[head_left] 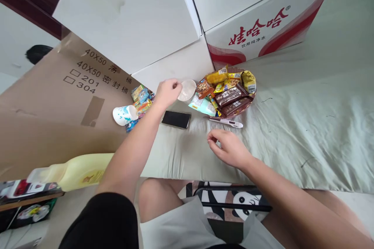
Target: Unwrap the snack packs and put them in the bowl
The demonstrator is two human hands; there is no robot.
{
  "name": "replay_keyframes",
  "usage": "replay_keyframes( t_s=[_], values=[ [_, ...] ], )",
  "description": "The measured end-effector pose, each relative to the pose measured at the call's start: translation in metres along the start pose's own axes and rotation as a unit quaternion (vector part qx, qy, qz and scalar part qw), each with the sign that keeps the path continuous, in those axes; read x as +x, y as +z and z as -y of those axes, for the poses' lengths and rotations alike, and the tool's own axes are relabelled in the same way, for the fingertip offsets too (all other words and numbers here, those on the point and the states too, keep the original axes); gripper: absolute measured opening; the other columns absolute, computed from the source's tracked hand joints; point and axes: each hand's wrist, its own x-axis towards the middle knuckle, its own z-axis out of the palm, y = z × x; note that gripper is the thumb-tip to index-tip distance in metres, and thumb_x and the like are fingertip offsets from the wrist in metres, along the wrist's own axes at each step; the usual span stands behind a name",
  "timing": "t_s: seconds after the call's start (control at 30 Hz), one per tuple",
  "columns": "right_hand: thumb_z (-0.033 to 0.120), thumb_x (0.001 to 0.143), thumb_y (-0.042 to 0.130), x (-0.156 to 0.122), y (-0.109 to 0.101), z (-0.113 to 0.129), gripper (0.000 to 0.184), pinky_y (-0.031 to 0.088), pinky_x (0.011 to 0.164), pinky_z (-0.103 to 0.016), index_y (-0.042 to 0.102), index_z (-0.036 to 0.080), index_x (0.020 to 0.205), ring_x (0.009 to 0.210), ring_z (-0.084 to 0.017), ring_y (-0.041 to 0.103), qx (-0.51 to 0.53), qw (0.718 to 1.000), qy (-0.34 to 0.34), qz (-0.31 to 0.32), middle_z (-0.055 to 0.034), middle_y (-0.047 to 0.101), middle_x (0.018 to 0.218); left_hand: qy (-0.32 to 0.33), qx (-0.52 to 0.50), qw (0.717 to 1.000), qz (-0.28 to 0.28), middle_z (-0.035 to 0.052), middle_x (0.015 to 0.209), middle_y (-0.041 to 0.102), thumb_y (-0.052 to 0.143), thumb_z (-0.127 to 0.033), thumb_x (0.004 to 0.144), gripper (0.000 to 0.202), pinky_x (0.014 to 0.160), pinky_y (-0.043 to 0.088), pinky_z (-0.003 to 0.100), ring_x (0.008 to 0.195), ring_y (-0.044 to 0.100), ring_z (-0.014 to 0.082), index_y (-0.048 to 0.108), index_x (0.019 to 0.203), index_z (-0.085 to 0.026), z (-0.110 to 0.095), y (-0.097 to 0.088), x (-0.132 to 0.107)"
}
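My left hand [168,93] reaches over the bed-like surface with its fingers curled together at the left rim of a small white bowl [187,90]. Whatever its fingertips may hold is hidden. My right hand [229,148] hovers over the cloth with fingers and thumb loosely curled inward and nothing visible in them. Just beyond it lies a slim white pen-like tool [226,122]. A brown oval basket [253,95] holds several wrapped snacks, among them dark brown packets [232,96] and a yellow packet [217,75]. A mint-green packet [203,104] leans between bowl and basket.
A black-screened phone [176,119] lies between my forearms. On the left are a tipped paper cup [125,115], colourful packets [143,99], a large cardboard box [58,101] and a pale yellow bottle [84,169]. White cartons [263,35] stand behind the basket.
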Motion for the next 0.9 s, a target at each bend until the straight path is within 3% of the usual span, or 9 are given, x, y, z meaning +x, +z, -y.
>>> replay_keyframes(
  t_s=[0.1,0.2,0.27,0.4,0.53,0.63,0.77,0.83,0.9],
  values=[
    [0.023,0.09,0.048,-0.007,0.005,-0.003,0.011,0.042,0.066,-0.031,0.056,0.023,0.082,0.073,-0.019,0.063,-0.009,1.0,-0.002,-0.001,-0.0031,0.068,0.079,-0.007,-0.149,0.986,-0.071,-0.0017,0.06,0.051,0.049,-0.025,0.082,0.019,0.063,0.034,0.027,0.063,0.047,0.0148,0.057,0.065,-0.02,0.035,0.005,-0.066],
    [0.027,0.09,0.049,-0.012,0.014,-0.006,0.012,0.045,0.066,-0.032,0.058,0.023,0.083,0.069,-0.019,0.064,-0.02,1.0,-0.006,-0.011,-0.003,0.068,0.077,-0.055,-0.254,0.961,-0.093,-0.0043,0.056,0.035,0.051,-0.031,0.083,0.029,0.059,0.026,0.027,0.06,0.036,0.0127,0.041,0.058,-0.021,0.073,0.031,-0.126],
    [0.03,0.091,0.05,-0.014,0.022,-0.006,0.013,0.047,0.065,-0.032,0.059,0.024,0.084,0.066,-0.019,0.064,-0.032,0.999,-0.014,-0.016,-0.003,0.068,0.076,-0.095,-0.299,0.943,-0.109,-0.0057,0.056,0.024,0.052,-0.028,0.081,0.036,0.058,0.021,0.028,0.058,0.027,0.0113,0.027,0.056,-0.022,0.094,0.051,-0.152],
    [0.036,0.089,0.055,-0.021,0.043,0.0,0.013,0.049,0.062,-0.033,0.061,0.025,0.083,0.065,-0.02,0.064,-0.073,0.996,0.001,-0.046,-0.003,0.067,0.073,-0.138,-0.362,0.914,-0.123,-0.0062,0.057,0.019,0.051,-0.02,0.078,0.038,0.058,0.019,0.028,0.058,0.023,0.0102,0.019,0.057,-0.022,0.121,0.076,-0.174],
    [0.034,0.086,0.057,-0.012,0.07,0.02,0.01,0.041,0.05,-0.031,0.06,0.027,0.079,0.047,-0.017,0.05,-0.146,0.986,0.049,-0.07,0.0042,0.047,0.053,-0.135,-0.464,0.87,-0.094,-0.0062,0.057,0.021,0.055,-0.024,0.081,0.04,0.057,0.019,0.028,0.057,0.024,0.0096,0.023,0.057,-0.022,0.134,0.066,-0.173],
    [0.034,0.086,0.056,0.029,0.098,0.043,0.01,0.04,0.05,-0.03,0.06,0.026,0.08,0.047,-0.016,0.048,-0.171,0.983,0.043,-0.057,0.004,0.048,0.053,-0.155,-0.568,0.8,-0.113,-0.0059,0.056,0.018,0.055,-0.021,0.081,0.043,0.056,0.018,0.028,0.055,0.02,0.0092,0.02,0.057,-0.021,0.143,0.051,-0.165],
    [0.032,0.086,0.056,0.131,0.146,0.071,0.01,0.051,0.068,-0.033,0.062,0.024,0.089,0.071,-0.021,0.063,-0.219,0.975,-0.021,0.001,-0.0038,0.067,0.076,-0.205,-0.657,0.706,-0.168,-0.0052,0.056,0.019,0.054,-0.017,0.083,0.041,0.055,0.019,0.027,0.056,0.02,0.0092,0.023,0.055,-0.021,0.159,0.041,-0.157],
    [0.027,0.084,0.055,0.188,0.17,0.081,0.016,0.052,0.079,-0.037,0.063,0.022,0.098,0.086,-0.025,0.066,-0.288,0.955,-0.048,0.048,-0.0093,0.071,0.097,-0.21,-0.674,0.684,-0.184,-0.0049,0.056,0.021,0.054,-0.016,0.083,0.041,0.055,0.02,0.027,0.057,0.022,0.0095,0.025,0.055,-0.02,0.166,0.041,-0.156],
    [0.02,0.082,0.056,0.24,0.192,0.089,0.033,0.051,0.09,-0.043,0.064,0.019,0.115,0.108,-0.031,0.064,-0.376,0.918,-0.088,0.093,-0.0155,0.065,0.125,-0.212,-0.676,0.683,-0.181,-0.0049,0.055,0.022,0.055,-0.016,0.082,0.042,0.055,0.02,0.028,0.057,0.022,0.0095,0.025,0.054,-0.02,0.172,0.042,-0.157]
  ],
)
